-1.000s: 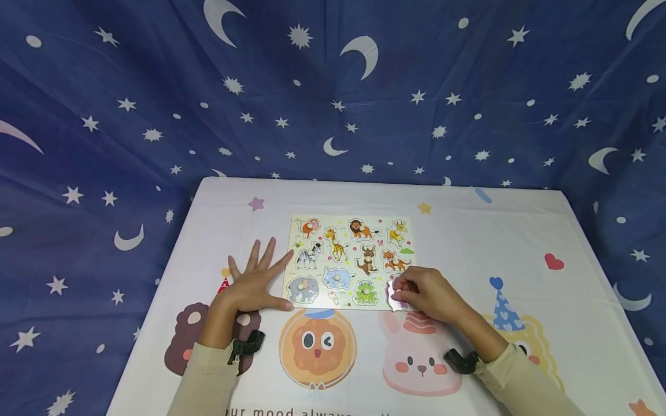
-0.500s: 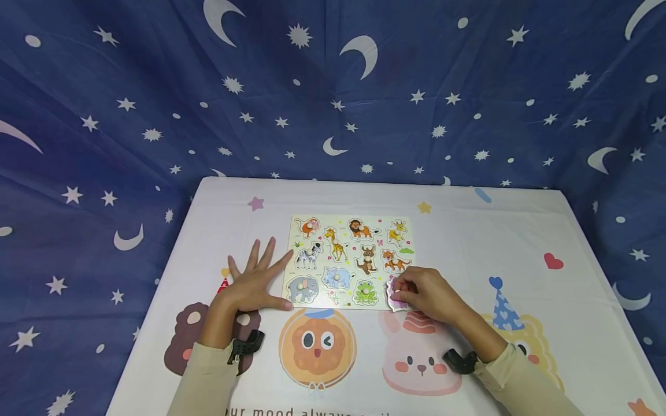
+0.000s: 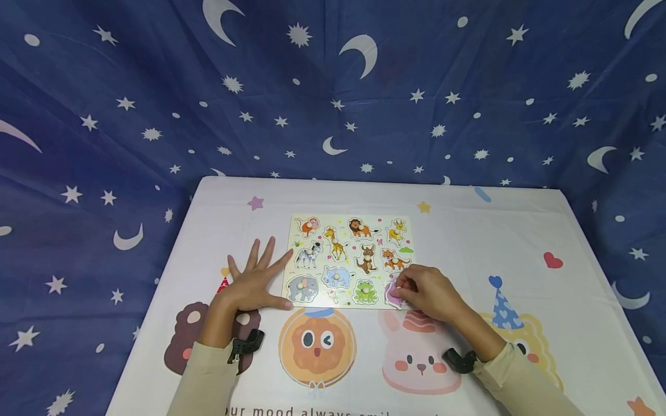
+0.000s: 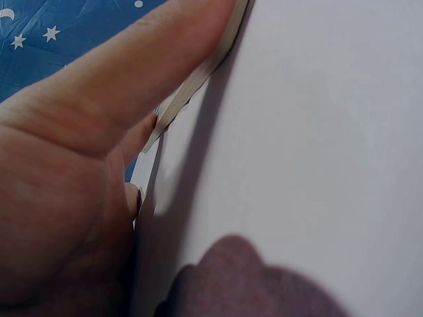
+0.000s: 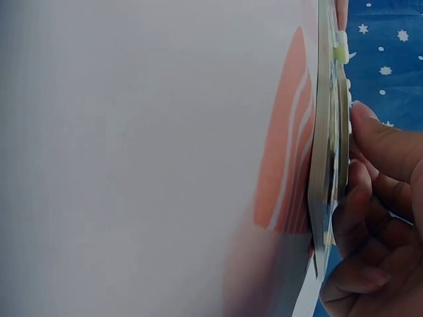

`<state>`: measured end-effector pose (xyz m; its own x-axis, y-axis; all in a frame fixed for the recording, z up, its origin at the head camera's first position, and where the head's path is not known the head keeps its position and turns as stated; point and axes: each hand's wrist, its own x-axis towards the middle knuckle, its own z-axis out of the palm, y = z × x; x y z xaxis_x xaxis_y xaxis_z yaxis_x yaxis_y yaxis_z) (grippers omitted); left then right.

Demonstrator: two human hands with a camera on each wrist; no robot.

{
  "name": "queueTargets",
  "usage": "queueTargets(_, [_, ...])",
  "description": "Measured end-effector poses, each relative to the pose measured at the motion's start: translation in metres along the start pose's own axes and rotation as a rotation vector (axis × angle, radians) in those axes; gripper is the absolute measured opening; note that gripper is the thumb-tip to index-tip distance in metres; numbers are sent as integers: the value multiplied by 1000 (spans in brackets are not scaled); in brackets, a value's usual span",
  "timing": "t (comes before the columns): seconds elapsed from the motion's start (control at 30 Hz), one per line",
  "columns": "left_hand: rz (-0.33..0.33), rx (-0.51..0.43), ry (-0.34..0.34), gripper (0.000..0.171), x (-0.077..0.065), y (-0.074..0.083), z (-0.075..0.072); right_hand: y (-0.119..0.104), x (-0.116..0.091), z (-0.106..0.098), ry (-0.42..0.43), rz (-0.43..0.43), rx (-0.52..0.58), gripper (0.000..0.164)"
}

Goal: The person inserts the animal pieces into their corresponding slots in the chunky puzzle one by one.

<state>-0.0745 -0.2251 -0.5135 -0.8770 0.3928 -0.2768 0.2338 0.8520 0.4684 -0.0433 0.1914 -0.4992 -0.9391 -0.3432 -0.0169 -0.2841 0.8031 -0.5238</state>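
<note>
A wooden animal puzzle board [image 3: 322, 301] lies on the table with several knobbed pieces in it. At its lower right corner my right hand [image 3: 434, 293] pinches a purple puzzle piece [image 3: 392, 296] between thumb and fingers, which cover much of it. The right wrist view shows this piece edge-on [image 5: 344, 142], close over the board, with the thumb [image 5: 380, 142] at its upper face. My left hand [image 3: 255, 284] is spread out at the left edge of the board, its thumb and a fingertip right at that edge. Nearest that thumb is the grey elephant piece [image 3: 303, 288].
Beside the purple piece is a green frog piece [image 3: 365, 292], with a tiger piece [image 3: 394, 261] above it. A white cloth printed with cartoon animals covers the table [image 3: 510, 242]. Behind hangs a dark blue curtain [image 3: 270, 58] with moons and stars.
The purple piece has shifted slightly up the board and lies flatter, its glare gone. My right hand moved a little with it; my left hand has stayed in place.
</note>
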Motion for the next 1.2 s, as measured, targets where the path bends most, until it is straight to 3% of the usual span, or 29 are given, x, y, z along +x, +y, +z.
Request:
queueTargets(0.67, [-8,10,-8,124,2,1,-5,-5,3,6,21,72,-132,37])
queueTargets(1.2, [1,17,-9,123,0,0,0,0,-1,3,-39,106,3,31])
